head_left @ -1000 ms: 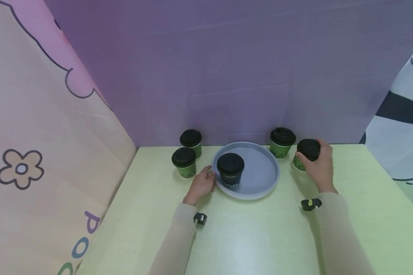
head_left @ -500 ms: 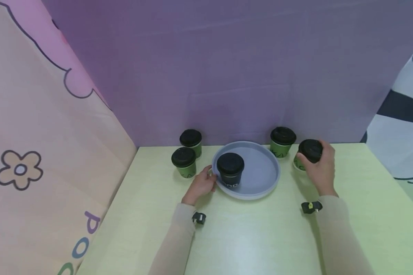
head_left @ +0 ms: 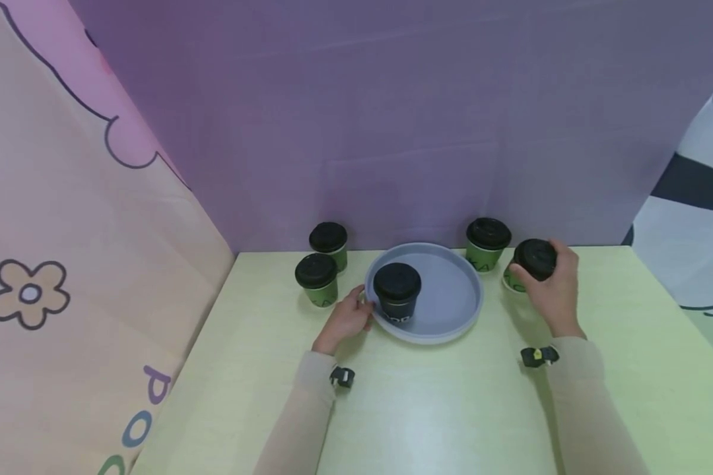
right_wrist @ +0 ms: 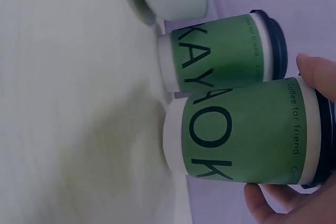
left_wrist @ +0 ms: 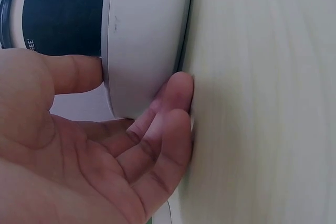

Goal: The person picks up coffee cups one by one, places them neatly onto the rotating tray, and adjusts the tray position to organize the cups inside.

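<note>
My left hand point(head_left: 346, 321) holds the left rim of a round grey tray point(head_left: 445, 303), thumb on the rim and fingers at its side and underneath in the left wrist view. On the tray's left part stands a dark coffee cup point(head_left: 399, 310) with a black lid. My right hand point(head_left: 555, 290) grips a green paper coffee cup point(right_wrist: 241, 135) near its black lid, thumb on one side and fingers on the other. That cup leans slightly; whether its base touches the table cannot be told. Beside it stands another green cup point(right_wrist: 220, 53), upright with a black lid.
Two more green lidded cups, a front one point(head_left: 321, 293) and a rear one point(head_left: 339, 257), stand left of the tray. A purple backdrop point(head_left: 392, 132) rises behind the table point(head_left: 428, 409). A patterned panel point(head_left: 83, 218) borders the left side.
The right hand and its cup have shifted very slightly. The left hand, tray and other cups keep their places; the head view has drifted a little.
</note>
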Available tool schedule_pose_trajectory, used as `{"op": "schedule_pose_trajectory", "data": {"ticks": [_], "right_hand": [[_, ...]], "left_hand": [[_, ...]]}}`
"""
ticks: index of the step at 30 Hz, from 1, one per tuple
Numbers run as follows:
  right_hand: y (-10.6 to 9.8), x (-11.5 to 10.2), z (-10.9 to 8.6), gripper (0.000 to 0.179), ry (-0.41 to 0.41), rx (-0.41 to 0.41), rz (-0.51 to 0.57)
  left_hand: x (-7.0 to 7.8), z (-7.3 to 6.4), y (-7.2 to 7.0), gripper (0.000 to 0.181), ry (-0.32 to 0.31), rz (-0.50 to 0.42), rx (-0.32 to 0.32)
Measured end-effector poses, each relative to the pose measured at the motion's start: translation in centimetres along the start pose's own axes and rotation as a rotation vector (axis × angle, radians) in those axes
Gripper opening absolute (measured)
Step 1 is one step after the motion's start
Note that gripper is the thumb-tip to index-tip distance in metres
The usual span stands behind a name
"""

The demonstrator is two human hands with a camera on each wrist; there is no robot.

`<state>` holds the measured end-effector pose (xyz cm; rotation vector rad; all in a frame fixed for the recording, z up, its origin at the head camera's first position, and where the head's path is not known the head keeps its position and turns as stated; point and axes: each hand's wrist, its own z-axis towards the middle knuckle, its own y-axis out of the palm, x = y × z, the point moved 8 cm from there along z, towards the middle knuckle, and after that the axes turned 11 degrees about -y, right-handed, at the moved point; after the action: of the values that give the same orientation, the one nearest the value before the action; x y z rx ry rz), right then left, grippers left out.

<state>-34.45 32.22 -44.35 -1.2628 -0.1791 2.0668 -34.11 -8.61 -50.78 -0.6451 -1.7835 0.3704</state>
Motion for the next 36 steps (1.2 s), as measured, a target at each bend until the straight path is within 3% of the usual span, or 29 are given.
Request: {"op": "schedule_pose_trajectory", "data": {"ticks": [11, 25, 36], "right_hand": [[-1.1, -2.9, 0.5, 0.086, -0.049, -0.006, 0.015], [-0.9, -6.2, 0.7, 0.083, -0.141, -0.110, 0.027], [0.9, -7.8, 0.2, 0.080, -0.201, -0.238, 0.048]], "left_hand": [[0.2, 0.1, 0.0, 0.057, 0.016, -0.010, 0.012], [0.1, 0.0, 0.1, 0.056, 0.009, -0.004, 0.013], [0.4, -0.1, -0.1, 0.053, 0.042, -0.010, 0.058]]}}
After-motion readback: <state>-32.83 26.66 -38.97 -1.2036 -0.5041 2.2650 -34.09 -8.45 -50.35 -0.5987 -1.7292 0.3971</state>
